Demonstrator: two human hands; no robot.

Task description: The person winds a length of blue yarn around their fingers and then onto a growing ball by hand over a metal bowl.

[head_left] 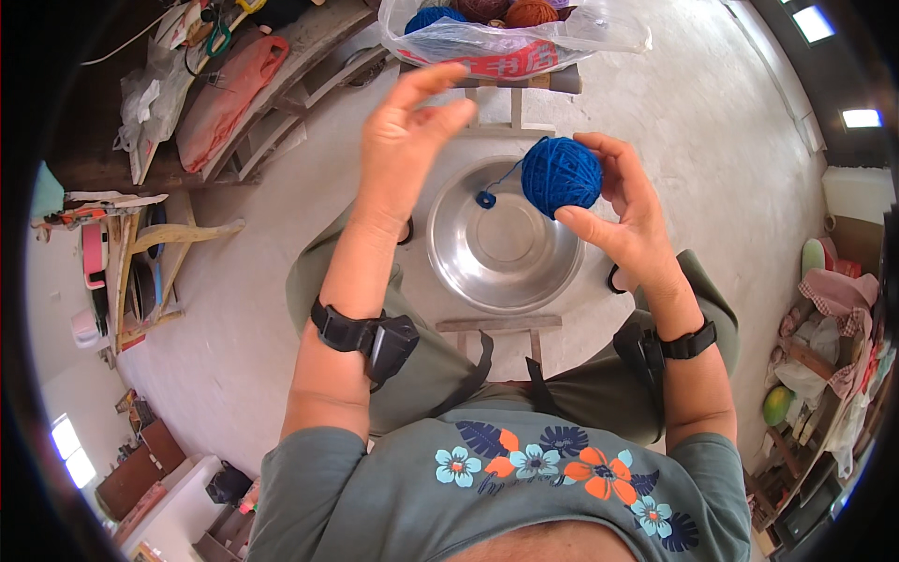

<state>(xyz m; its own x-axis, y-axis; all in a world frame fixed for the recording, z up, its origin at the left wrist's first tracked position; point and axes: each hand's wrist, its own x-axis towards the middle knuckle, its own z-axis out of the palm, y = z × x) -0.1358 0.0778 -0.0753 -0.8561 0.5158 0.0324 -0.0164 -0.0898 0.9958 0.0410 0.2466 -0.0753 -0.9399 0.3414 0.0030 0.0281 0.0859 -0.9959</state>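
Observation:
My right hand (632, 201) grips a round ball of blue yarn (560, 176), thumb below and fingers along its right side. From the ball a strand runs left to a small blue coil (485, 199) over the basin; whether that coil hangs or rests on the metal I cannot tell. Slightly blurred, my left hand (407, 140) is raised to the left of the ball, its fingers apart and nothing visible in them. Below both hands, between my legs, is a wide shiny metal basin (506, 281).
Beyond the basin, a clear plastic bag (599, 33) of yarn balls sits on a stool (510, 110). A wooden bench (501, 325) edge shows just in front of me. At the left are a cluttered table with a red bag (229, 103) and a wooden stand (183, 234); a loaded shelf (815, 375) stands right.

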